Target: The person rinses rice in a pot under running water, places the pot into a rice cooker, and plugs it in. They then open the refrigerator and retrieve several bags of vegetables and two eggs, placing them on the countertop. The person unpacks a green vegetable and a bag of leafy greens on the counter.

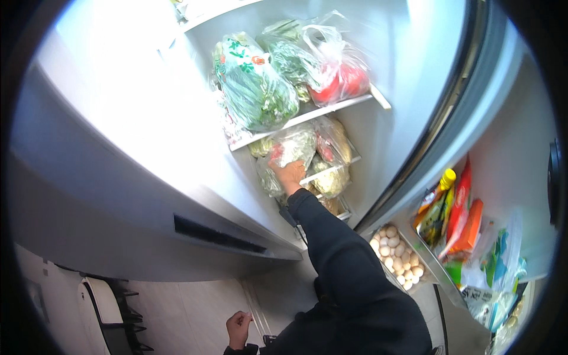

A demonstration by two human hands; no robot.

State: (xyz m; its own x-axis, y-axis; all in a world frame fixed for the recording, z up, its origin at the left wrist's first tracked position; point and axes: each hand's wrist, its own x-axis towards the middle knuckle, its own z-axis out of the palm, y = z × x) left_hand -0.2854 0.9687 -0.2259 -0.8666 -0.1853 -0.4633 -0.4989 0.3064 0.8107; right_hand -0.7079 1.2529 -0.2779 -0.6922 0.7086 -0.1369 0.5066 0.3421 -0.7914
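My right hand (290, 172) reaches into an open refrigerator and rests on a clear plastic bag of pale vegetables (295, 144) below the upper shelf; whether its fingers grip the plastic is unclear. Beside that bag lie a bag with reddish and tan produce (330, 142) and a wrapped cauliflower-like vegetable (330, 181). On the shelf above sit a bag of leafy greens (259, 86) and a bag of red produce (341, 84). Low in the picture, away from the shelves, my left hand (239, 326) has its fingers curled, with nothing plainly visible in it.
At right, the door holds a bin of eggs (397, 257) and a rack with a yellow-capped bottle (447, 177) and colourful packets (459, 213). The other door (133, 213), with a dark recessed handle, spans the left. A white and black object (102, 301) stands at lower left.
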